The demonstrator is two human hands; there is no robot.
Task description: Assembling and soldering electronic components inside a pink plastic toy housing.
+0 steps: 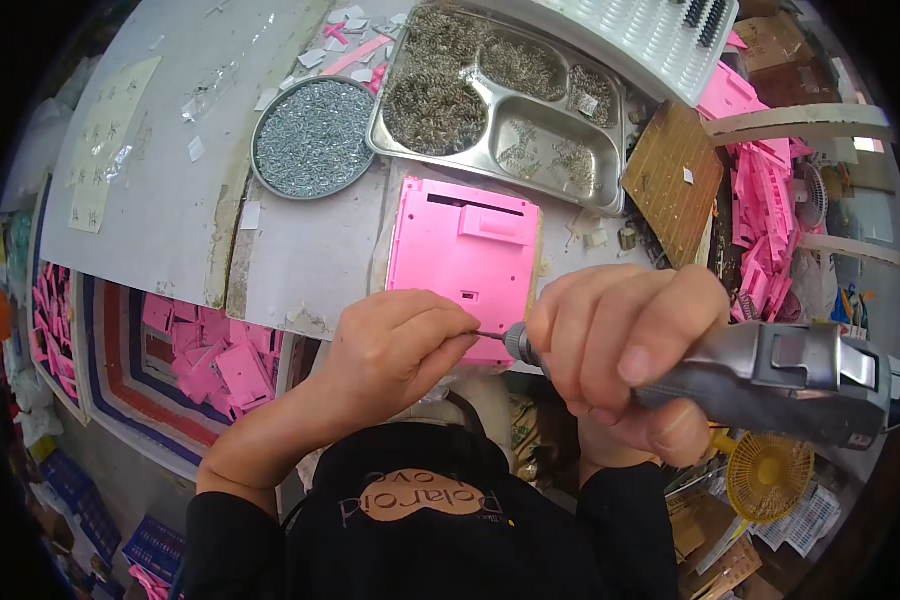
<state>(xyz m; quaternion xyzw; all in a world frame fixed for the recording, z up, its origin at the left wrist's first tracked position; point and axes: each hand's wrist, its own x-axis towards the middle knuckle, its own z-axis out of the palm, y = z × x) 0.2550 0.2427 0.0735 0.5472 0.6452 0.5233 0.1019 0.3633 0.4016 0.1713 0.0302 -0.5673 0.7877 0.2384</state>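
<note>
My right hand [630, 335] is wrapped round a grey electric screwdriver [800, 385], held nearly level with its bit pointing left. The thin bit [490, 335] reaches the fingertips of my left hand [390, 340]. Those fingers are pinched together at the bit's tip, and whatever is between them is hidden. Both hands are over the near end of a pink plastic housing [425, 250], which lies flat on the table with a long slot and a raised block at its far end.
Beyond the housing stand a round dish of silvery screws [313, 138] and a compartmented steel tray [618, 160] holding small springs [435, 112]. A brown board [675, 165] and pink parts [765, 220] are at right. More pink pieces [240, 370] fill a box at lower left. A yellow fan [770, 475] sits lower right.
</note>
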